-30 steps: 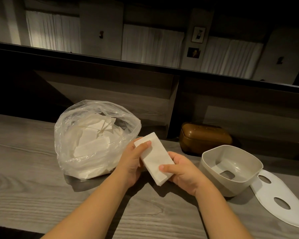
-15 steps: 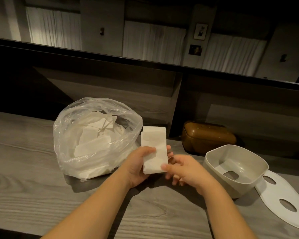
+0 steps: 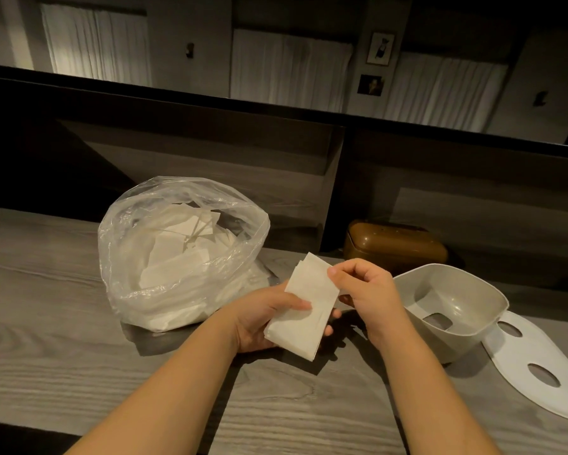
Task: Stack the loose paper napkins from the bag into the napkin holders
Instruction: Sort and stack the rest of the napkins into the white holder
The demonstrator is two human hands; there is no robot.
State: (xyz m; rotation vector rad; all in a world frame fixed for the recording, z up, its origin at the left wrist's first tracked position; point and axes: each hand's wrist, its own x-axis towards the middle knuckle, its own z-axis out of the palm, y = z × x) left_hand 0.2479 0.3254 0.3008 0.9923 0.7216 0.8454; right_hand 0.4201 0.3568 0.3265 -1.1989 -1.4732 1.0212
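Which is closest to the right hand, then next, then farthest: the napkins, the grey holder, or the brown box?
1. Napkin stack: pinched by the right hand.
2. Grey napkin holder: just to its right.
3. Brown box: behind, by the back wall.

No legible text anywhere.

Wooden counter (image 3: pixel 62 339); framed pictures (image 3: pixel 380 48) on wall.

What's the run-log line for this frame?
left hand: holds napkin stack | right hand: pinches stack's top edge | beige holder: empty | bag: napkins left
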